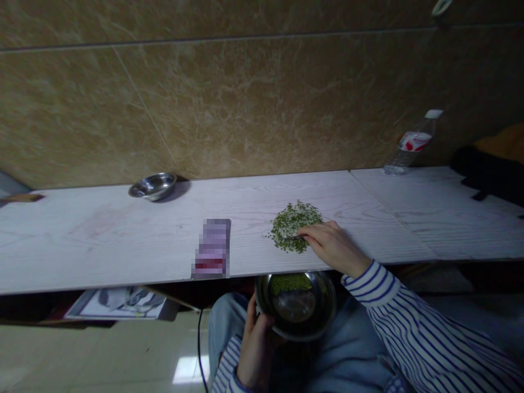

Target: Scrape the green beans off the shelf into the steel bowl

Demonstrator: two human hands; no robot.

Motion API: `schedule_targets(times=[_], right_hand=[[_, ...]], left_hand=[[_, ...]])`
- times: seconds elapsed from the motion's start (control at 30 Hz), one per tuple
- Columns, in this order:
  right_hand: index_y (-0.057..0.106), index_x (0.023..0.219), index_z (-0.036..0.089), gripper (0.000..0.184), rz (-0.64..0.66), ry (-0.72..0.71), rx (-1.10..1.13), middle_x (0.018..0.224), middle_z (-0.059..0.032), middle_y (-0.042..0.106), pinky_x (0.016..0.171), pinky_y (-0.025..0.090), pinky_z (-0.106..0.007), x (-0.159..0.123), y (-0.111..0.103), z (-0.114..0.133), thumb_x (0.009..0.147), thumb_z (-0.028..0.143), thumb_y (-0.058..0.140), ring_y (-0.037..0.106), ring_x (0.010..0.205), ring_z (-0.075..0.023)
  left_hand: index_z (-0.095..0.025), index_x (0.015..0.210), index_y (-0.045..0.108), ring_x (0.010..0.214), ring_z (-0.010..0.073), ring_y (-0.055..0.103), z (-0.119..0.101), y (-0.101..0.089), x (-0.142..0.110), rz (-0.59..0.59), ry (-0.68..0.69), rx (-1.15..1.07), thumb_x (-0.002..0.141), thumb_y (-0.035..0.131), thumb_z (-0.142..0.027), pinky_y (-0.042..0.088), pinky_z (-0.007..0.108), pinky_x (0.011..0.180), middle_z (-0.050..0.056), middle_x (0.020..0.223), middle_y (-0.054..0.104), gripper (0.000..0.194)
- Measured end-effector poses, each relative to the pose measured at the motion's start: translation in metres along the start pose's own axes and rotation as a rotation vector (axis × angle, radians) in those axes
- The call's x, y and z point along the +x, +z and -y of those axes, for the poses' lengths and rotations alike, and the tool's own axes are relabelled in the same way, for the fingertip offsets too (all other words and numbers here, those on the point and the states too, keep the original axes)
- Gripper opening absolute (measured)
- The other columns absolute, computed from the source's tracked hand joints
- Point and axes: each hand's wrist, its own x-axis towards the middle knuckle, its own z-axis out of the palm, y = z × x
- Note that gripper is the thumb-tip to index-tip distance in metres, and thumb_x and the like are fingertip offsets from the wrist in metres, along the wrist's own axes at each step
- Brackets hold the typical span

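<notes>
Small green beans (292, 215), like mung beans, lie spread in a loose patch on the white wood-grain table (245, 202). Over the right side of this patch is my right hand (331, 245), its fingers pinched on a thin metal tool (291, 237) whose tip reaches down among the beans. I cannot make out the tool's exact kind. Below the table's front edge, my left hand (260, 333) grips the left rim of a steel bowl (327, 311) above my lap. More green beans (290, 283) are gathered at the far side inside it.
A small steel bowl (153, 187) stands by the tiled wall at the back left. A blurred-out flat rectangle (213, 248) lies left of the beans. At the back right are a plastic bottle (413, 142) and dark cloth (491, 172). An open drawer (118, 303) sits below left.
</notes>
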Motion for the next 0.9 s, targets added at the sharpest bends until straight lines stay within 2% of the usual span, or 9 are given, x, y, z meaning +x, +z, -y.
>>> schedule_targets(times=[0.27, 0.57, 0.9], right_hand=[[0.061, 0.104, 0.023, 0.025, 0.011, -0.024, 0.009, 0.102, -0.0041, 0.070, 0.086, 0.038, -0.037, -0.011, -0.005, 0.006, 0.090, 0.014, 0.043, 0.062, 0.096, -0.0180], [0.062, 0.103, 0.023, 0.024, 0.022, -0.043, -0.001, 0.101, -0.0031, 0.071, 0.085, 0.039, -0.036, -0.025, -0.013, 0.010, 0.090, 0.014, 0.044, 0.063, 0.094, -0.0173], [0.061, 0.107, 0.022, 0.026, -0.036, -0.015, -0.001, 0.103, -0.0036, 0.071, 0.085, 0.042, -0.038, -0.042, -0.020, 0.006, 0.090, 0.015, 0.044, 0.064, 0.094, -0.0183]], left_hand=[[-0.030, 0.138, 0.036, 0.095, 0.0219, 0.063, -0.005, 0.011, -0.008, 0.008, 0.000, 0.016, 0.074, 0.060, -0.025, 0.050, 0.029, 0.069, 0.006, 0.115, 0.064, 0.069], [-0.032, 0.137, 0.036, 0.090, 0.0188, 0.062, 0.000, 0.014, -0.011, 0.029, 0.007, 0.023, 0.074, 0.058, -0.023, 0.049, 0.028, 0.068, 0.004, 0.110, 0.065, 0.068], [-0.030, 0.132, 0.039, 0.093, 0.0207, 0.061, 0.005, 0.019, -0.014, 0.045, 0.012, 0.022, 0.072, 0.056, -0.022, 0.050, 0.029, 0.068, 0.004, 0.113, 0.061, 0.063]])
